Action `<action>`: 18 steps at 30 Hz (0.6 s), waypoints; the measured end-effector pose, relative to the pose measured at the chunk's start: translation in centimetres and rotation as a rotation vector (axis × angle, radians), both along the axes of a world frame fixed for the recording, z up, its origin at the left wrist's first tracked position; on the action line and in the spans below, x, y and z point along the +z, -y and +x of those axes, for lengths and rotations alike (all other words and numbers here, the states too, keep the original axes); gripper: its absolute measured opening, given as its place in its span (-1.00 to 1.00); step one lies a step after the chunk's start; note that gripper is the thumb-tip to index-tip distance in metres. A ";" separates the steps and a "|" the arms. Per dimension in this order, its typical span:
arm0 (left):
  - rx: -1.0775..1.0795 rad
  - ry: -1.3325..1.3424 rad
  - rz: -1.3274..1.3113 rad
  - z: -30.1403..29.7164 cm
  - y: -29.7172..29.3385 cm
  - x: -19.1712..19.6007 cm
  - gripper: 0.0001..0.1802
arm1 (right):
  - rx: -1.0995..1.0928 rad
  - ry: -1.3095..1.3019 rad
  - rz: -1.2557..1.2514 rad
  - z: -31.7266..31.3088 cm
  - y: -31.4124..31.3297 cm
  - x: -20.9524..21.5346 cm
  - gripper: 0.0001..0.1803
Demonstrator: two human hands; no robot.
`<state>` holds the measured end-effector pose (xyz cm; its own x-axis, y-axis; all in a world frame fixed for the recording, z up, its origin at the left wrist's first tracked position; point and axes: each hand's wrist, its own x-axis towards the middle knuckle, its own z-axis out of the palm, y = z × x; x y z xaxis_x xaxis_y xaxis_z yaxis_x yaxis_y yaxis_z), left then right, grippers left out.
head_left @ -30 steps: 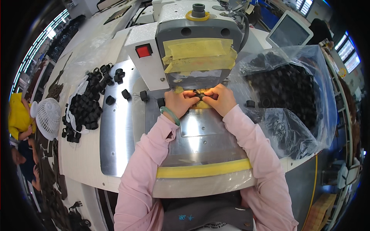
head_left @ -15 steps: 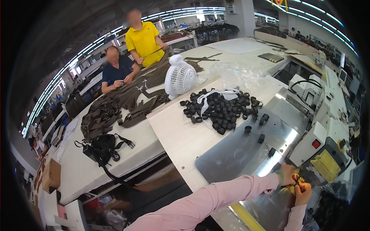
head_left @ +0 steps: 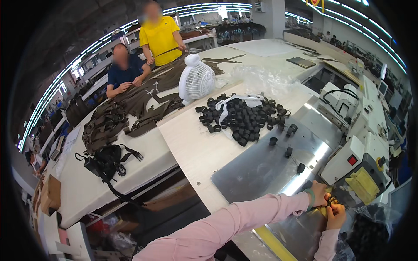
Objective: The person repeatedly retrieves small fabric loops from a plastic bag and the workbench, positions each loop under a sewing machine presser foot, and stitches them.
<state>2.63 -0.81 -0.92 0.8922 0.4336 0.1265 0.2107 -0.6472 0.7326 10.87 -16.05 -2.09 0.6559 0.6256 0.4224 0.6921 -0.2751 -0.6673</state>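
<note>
My left hand point(head_left: 319, 193), with a green band at its wrist, reaches across in a pink sleeve to the front of a sewing machine point(head_left: 348, 162). Close beside it, my right hand point(head_left: 336, 215) has thumb and fingers pinched together. Between the two hands is a small black piece, lit yellow; its shape is mostly hidden by my fingers. Just beyond my left hand, a few black strap loops point(head_left: 288, 152) lie apart on the metal plate point(head_left: 248, 177). Farther back, a heap of similar loops point(head_left: 239, 117) covers part of the pale board.
A white fan point(head_left: 197, 81) stands behind the loop heap, near clear plastic film point(head_left: 265, 82). Brown straps point(head_left: 104, 126) and a black buckled strap bundle point(head_left: 111, 163) lie on the left table. Two people point(head_left: 159, 39) handle straps across it. A yellow strip point(head_left: 274, 243) edges the metal plate.
The whole view has shifted slightly, so the table and machine sit a little farther left. Both my hands stay close together at the machine, with only small finger movement.
</note>
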 end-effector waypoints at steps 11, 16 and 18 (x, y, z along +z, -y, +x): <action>-0.336 0.115 0.041 -2.3 -1.6 -0.3 -0.70 | 0.052 -0.095 -0.067 -4.5 0.2 1.9 -0.76; -0.510 0.004 -0.126 -5.3 -3.7 1.1 -0.69 | 0.142 -0.093 -0.115 -7.5 -0.8 2.7 -0.75; -0.520 0.081 -0.160 -5.7 -3.9 1.4 -0.66 | 0.155 -0.077 -0.104 -7.4 -0.9 2.8 -0.76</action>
